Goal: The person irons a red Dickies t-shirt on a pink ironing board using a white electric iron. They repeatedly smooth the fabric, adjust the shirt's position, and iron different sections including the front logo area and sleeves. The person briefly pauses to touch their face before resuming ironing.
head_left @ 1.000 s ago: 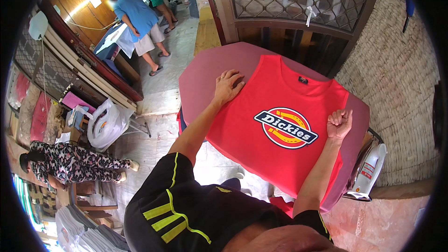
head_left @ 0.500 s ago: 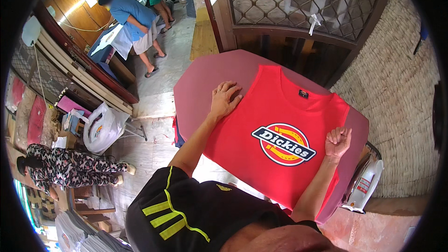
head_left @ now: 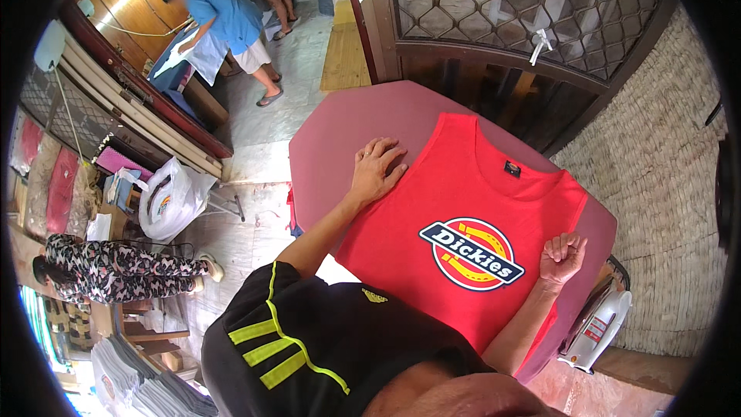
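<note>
The left hand [head_left: 377,171] lies spread at the left edge of the red tank top [head_left: 482,197], the right hand [head_left: 562,260] curled opposite.

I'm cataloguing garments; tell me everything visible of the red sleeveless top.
The red sleeveless top, seemingly soft fabric, lies flat on the maroon table, scooped neckline at the far end. A small black label sits inside the neck; a round graphic with a dark banner marks the front. The left hand lies at its left edge; the curled right hand is over its right side.
</note>
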`<state>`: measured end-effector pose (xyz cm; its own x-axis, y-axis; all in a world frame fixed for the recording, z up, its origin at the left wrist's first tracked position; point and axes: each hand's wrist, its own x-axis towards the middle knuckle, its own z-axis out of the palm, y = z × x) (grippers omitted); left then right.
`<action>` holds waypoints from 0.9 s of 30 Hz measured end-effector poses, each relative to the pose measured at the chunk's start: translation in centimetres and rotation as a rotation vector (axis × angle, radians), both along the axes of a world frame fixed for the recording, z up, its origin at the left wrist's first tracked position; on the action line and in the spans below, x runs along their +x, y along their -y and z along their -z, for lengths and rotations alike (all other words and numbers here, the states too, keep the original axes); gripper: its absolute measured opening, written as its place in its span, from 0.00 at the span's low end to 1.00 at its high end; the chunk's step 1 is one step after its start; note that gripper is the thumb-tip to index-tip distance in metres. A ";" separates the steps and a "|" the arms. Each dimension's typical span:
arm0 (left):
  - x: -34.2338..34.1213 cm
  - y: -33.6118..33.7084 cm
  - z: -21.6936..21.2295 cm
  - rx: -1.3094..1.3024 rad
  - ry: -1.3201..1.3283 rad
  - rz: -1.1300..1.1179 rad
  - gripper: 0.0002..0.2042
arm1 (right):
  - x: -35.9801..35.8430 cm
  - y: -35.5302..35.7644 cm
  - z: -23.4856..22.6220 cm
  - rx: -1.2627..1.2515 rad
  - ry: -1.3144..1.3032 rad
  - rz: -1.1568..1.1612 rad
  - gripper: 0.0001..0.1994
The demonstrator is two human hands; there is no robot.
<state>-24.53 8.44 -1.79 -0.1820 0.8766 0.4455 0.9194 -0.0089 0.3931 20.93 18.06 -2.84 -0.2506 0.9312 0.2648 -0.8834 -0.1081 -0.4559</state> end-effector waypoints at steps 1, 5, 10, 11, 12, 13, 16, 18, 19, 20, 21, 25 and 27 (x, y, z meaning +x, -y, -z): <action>0.1 0.0 0.0 0.002 0.001 0.000 0.17 | 0.1 0.1 -0.1 -0.002 0.008 0.007 0.19; 0.3 -0.3 0.0 0.001 -0.003 -0.006 0.17 | 0.1 0.6 -0.3 -0.043 0.011 0.060 0.18; -0.3 -0.8 0.6 0.038 0.019 0.002 0.16 | -0.3 0.3 -0.4 -0.115 -0.038 0.025 0.17; -0.5 -0.9 0.7 0.045 0.015 0.008 0.16 | -0.5 0.0 -0.4 -0.097 -0.039 0.018 0.17; -0.7 -1.1 1.1 0.056 0.009 0.012 0.16 | -0.5 -0.1 -0.6 -0.089 0.001 0.026 0.18; -0.9 -1.2 1.4 0.056 -0.002 0.012 0.16 | -0.5 -0.4 -0.6 -0.074 -0.011 0.003 0.18; -0.8 -1.4 1.8 0.058 -0.036 0.010 0.17 | -0.1 -1.0 0.1 -0.096 -0.003 -0.018 0.19; -0.9 -1.8 1.7 0.067 -0.050 0.016 0.17 | 0.2 -1.2 -0.1 -0.104 -0.002 -0.041 0.19; -1.0 -1.8 1.9 0.068 -0.049 0.018 0.17 | 0.5 -0.8 -0.1 -0.113 0.000 -0.057 0.19; -1.1 -1.9 2.1 0.070 -0.047 0.021 0.17 | 0.8 -0.3 -0.3 -0.149 0.044 -0.042 0.20; -1.2 -2.0 2.2 0.065 -0.037 0.030 0.17 | 1.3 0.4 -0.5 -0.184 0.087 -0.026 0.20; -1.5 -1.8 2.7 0.059 -0.027 0.012 0.16 | 1.8 6.0 -2.8 -0.181 0.591 0.337 0.13; -1.6 -1.8 2.8 0.062 -0.023 0.012 0.16 | 2.2 9.3 -3.3 -0.122 0.934 0.576 0.10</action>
